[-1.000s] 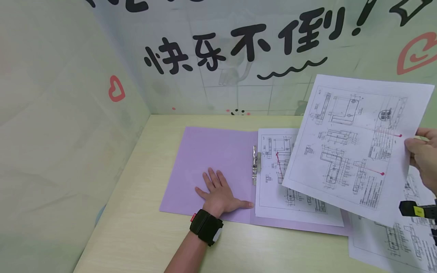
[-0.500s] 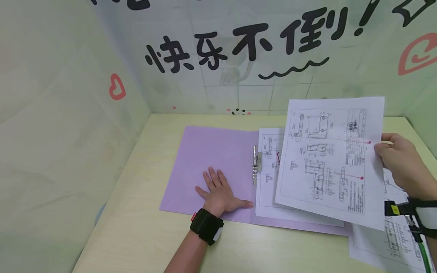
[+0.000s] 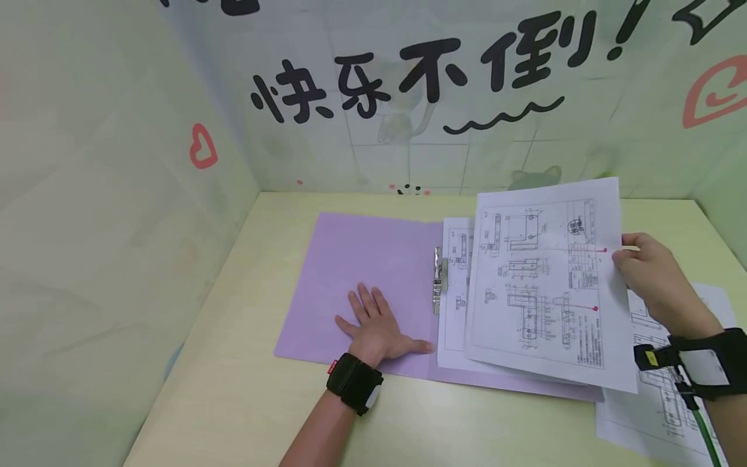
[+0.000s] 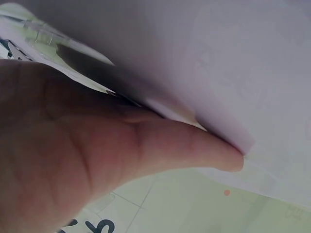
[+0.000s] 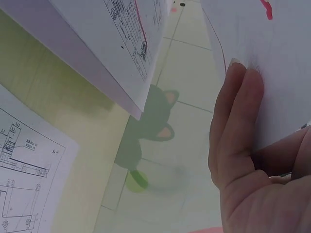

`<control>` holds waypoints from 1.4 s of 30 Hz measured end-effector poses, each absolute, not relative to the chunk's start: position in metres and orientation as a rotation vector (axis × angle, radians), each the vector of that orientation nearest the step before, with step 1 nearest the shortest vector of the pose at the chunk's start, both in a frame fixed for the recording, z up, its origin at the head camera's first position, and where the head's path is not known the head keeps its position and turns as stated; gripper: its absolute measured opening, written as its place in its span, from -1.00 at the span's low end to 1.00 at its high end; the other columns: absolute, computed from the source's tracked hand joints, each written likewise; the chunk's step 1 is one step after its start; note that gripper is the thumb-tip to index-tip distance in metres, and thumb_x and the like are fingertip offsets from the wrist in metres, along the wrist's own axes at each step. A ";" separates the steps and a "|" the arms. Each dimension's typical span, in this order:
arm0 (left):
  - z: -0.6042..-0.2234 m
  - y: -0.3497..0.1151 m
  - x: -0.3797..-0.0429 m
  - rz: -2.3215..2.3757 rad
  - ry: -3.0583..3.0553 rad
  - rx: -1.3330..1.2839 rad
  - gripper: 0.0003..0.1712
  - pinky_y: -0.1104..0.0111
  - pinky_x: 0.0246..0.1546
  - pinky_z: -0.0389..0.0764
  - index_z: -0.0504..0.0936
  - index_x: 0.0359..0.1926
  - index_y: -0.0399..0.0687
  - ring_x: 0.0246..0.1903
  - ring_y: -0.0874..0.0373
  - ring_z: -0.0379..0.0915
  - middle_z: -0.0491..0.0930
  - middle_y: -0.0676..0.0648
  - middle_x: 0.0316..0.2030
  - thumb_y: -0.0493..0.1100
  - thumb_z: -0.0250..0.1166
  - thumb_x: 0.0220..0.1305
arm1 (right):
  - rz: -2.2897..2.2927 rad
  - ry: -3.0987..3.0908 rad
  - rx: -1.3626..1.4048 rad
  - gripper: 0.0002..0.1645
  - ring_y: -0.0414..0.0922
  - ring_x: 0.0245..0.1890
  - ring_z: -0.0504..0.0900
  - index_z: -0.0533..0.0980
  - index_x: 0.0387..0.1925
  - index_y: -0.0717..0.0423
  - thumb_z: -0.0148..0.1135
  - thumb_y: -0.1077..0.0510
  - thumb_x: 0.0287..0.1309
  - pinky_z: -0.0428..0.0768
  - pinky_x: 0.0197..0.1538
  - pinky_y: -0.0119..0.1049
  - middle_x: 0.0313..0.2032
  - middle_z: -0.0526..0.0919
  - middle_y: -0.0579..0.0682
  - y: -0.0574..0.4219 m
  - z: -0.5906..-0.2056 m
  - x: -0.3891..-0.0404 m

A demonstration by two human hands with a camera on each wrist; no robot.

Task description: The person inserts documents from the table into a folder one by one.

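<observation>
My left hand (image 3: pixel 376 332) lies flat with spread fingers on the left cover of an open purple folder (image 3: pixel 367 259); its thumb reaches the fold. In the left wrist view the thumb (image 4: pixel 184 145) stretches along the folder. A metal clip (image 3: pixel 436 279) sits at the folder's spine. My right hand (image 3: pixel 653 275) pinches the right edge of a printed drawing sheet (image 3: pixel 543 350), marked with red lines and dots. That sheet overlaps another drawing sheet (image 3: pixel 454 337) lying on the folder's right side. In the right wrist view the fingers (image 5: pixel 238 111) lie against the held paper.
More drawing sheets (image 3: pixel 642 415) lie on the pale wooden table (image 3: pixel 432 428) right of the folder, partly under my right arm. A wall (image 3: pixel 350 162) with black lettering stands behind the table; another wall (image 3: pixel 117 259) stands at the left.
My right hand has brought the drawing sheet leftward and lower, over the sheet on the folder's right side. The left hand stays in place on the cover.
</observation>
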State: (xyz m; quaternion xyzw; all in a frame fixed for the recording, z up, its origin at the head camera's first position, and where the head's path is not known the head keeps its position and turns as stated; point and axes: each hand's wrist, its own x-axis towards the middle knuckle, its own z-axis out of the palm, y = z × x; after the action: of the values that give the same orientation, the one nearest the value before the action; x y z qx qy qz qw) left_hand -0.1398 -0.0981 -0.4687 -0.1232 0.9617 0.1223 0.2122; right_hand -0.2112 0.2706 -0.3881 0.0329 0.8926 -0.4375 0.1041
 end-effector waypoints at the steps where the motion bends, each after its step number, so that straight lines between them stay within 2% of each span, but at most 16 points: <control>1: -0.469 -0.098 -0.140 0.341 2.671 -0.343 0.77 -0.41 0.37 -0.24 -0.34 0.56 -0.17 0.54 -0.26 -0.65 -0.55 -0.27 0.55 0.66 0.40 -0.40 | -1.291 2.631 0.085 -0.28 0.29 0.03 0.44 -0.19 0.47 0.46 -0.39 0.06 0.53 0.54 -0.35 -0.54 0.27 0.23 0.52 0.269 -0.389 -0.211; 8: -0.469 -0.098 -0.139 0.334 2.666 -0.350 0.76 -0.40 0.37 -0.24 -0.33 0.57 -0.17 0.54 -0.26 -0.65 -0.55 -0.26 0.55 0.66 0.40 -0.40 | -1.283 2.638 0.037 -0.29 0.36 0.05 0.44 -0.18 0.48 0.46 -0.39 0.07 0.53 0.62 -0.30 -0.46 0.26 0.23 0.54 0.259 -0.398 -0.212; 11: -0.468 -0.097 -0.139 0.336 2.665 -0.348 0.76 -0.40 0.37 -0.24 -0.34 0.57 -0.17 0.54 -0.26 -0.65 -0.55 -0.26 0.55 0.66 0.40 -0.40 | -1.286 2.643 0.017 -0.30 0.39 0.05 0.45 -0.16 0.47 0.47 -0.38 0.09 0.52 0.72 -0.13 -0.12 0.26 0.24 0.55 0.253 -0.403 -0.213; 14: -0.469 -0.097 -0.138 0.341 2.664 -0.343 0.76 -0.41 0.37 -0.24 -0.34 0.57 -0.17 0.54 -0.26 -0.66 -0.55 -0.26 0.55 0.66 0.40 -0.39 | -1.306 2.629 0.014 -0.31 0.40 0.04 0.45 -0.14 0.46 0.48 -0.37 0.11 0.52 0.57 0.05 0.23 0.26 0.24 0.55 0.248 -0.407 -0.213; 16: -0.470 -0.097 -0.138 0.340 2.661 -0.342 0.75 -0.41 0.37 -0.24 -0.34 0.57 -0.17 0.54 -0.26 -0.66 -0.55 -0.26 0.55 0.66 0.40 -0.39 | -1.321 2.615 0.023 -0.32 0.41 0.05 0.43 -0.14 0.46 0.48 -0.37 0.13 0.52 0.47 0.10 0.32 0.26 0.23 0.56 0.246 -0.410 -0.214; 20: -0.471 -0.097 -0.137 0.340 2.663 -0.343 0.75 -0.41 0.37 -0.23 -0.32 0.57 -0.17 0.54 -0.26 -0.64 -0.54 -0.26 0.55 0.66 0.40 -0.39 | -1.316 2.613 0.040 -0.32 0.41 0.06 0.39 -0.15 0.46 0.49 -0.38 0.12 0.53 0.43 0.14 0.38 0.27 0.22 0.56 0.244 -0.415 -0.215; 29: -0.472 -0.097 -0.137 0.335 2.668 -0.339 0.75 -0.40 0.37 -0.22 -0.32 0.57 -0.17 0.54 -0.26 -0.64 -0.55 -0.27 0.55 0.66 0.40 -0.39 | -1.328 2.636 0.027 -0.32 0.39 0.12 0.36 -0.13 0.46 0.48 -0.41 0.10 0.53 0.36 0.16 0.32 0.26 0.24 0.56 0.238 -0.427 -0.220; 37: -0.473 -0.097 -0.138 0.332 2.671 -0.344 0.76 -0.40 0.37 -0.22 -0.33 0.57 -0.17 0.54 -0.26 -0.65 -0.54 -0.27 0.55 0.66 0.40 -0.39 | -1.350 2.610 0.007 -0.30 0.39 0.14 0.35 -0.14 0.47 0.46 -0.36 0.07 0.55 0.34 0.20 0.38 0.28 0.22 0.56 0.229 -0.431 -0.221; 42: -0.473 -0.097 -0.138 0.341 2.676 -0.340 0.75 -0.41 0.36 -0.22 -0.32 0.57 -0.17 0.54 -0.26 -0.63 -0.53 -0.27 0.55 0.65 0.41 -0.39 | -1.346 2.613 0.004 -0.30 0.39 0.12 0.40 -0.10 0.47 0.43 -0.37 0.03 0.56 0.41 0.15 0.34 0.27 0.26 0.56 0.227 -0.433 -0.220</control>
State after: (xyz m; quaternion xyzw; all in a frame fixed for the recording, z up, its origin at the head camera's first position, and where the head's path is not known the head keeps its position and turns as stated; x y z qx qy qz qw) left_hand -0.1379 -0.0974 -0.4729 -0.1223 0.9622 0.1227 0.2100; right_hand -0.2199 0.2267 -0.4329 0.0015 0.8845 -0.4554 0.1011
